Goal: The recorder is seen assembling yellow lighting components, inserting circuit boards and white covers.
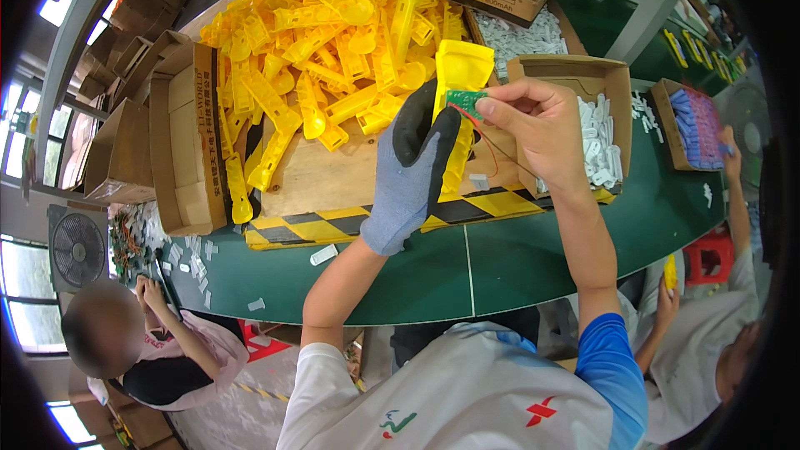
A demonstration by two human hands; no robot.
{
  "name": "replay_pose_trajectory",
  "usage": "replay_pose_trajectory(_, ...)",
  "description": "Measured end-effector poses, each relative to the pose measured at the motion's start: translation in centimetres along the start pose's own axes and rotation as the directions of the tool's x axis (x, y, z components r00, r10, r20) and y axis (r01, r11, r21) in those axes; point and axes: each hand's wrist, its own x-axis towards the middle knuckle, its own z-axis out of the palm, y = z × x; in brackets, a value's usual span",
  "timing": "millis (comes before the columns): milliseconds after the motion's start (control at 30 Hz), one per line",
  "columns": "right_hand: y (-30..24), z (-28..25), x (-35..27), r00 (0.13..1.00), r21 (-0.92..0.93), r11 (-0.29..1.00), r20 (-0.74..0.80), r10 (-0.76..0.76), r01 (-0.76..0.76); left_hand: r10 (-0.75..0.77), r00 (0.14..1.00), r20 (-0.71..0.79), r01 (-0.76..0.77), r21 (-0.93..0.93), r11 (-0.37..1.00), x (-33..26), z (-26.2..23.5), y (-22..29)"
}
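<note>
My left hand (406, 162), in a grey-blue glove with black palm and fingers, is closed around a yellow plastic housing (463, 67) held upright over the wooden board. Bare fingers of my right hand (533, 121) pinch a small green circuit board (465, 102) at its right end. The board is against or just in front of the housing's middle; whether it sits inside cannot be made out. A thin red wire (492, 146) loops down from it. Behind my left hand lies a big heap of similar yellow housings (333, 42).
An open carton (183, 150) stands left of the heap. White plastic parts (596, 142) fill a carton on the right. Black-and-yellow tape (333, 227) edges the wooden board on the green table (417, 275). One person (167, 333) works at left, another (708, 342) at right.
</note>
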Motion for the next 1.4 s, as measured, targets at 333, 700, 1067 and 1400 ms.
replay_pose_trajectory(333,1.7,2.6,-0.8,0.999,0.112,0.993,-0.021,-0.025,0.027,0.015,0.979,-0.203,-0.022,-0.032,0.999,-0.4,0.3,-0.6)
replay_pose_trajectory(700,1.7,3.3,-1.9,1.0,0.132,0.991,-0.028,0.01,-0.006,0.097,0.963,-0.25,-0.095,0.02,0.995,-1.1,0.8,-1.0)
replay_pose_trajectory(1067,1.4,3.5,-2.0,1.0,0.014,1.0,-0.011,-0.013,0.014,0.137,0.967,-0.215,-0.135,0.022,0.991,-0.8,0.9,-1.0)
replay_pose_trajectory(1400,1.2,3.7,-2.3,0.999,0.064,0.998,0.031,0.022,-0.024,0.023,0.986,-0.167,-0.048,-0.147,0.988,-1.1,1.0,0.0)
